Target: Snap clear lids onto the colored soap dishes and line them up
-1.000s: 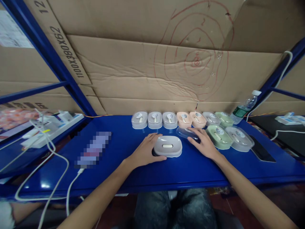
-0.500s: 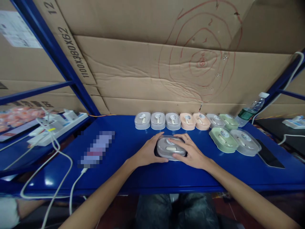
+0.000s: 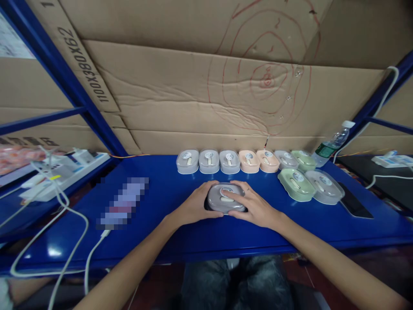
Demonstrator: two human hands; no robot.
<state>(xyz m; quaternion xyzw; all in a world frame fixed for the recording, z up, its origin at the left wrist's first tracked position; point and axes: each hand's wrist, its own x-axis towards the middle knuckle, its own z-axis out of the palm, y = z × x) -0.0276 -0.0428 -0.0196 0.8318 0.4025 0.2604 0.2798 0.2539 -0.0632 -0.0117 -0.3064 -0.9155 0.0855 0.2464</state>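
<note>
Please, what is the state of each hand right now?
Left hand: holding the gray case, curved around its left side.
Right hand: holding its right side, one finger across its top.

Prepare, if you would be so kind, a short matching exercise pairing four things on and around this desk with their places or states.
Column one
1. Frontmost grey box
2. Plastic bottle
3. Left peach box
4. Power strip

Column two
A. Fourth from the left in the back row
B. White, at the far left
C. Between the left hand and the right hand, both touching it
D. Clear, with a white cap, at the back right

Right pairs: 1-C, 2-D, 3-A, 4-B
</note>
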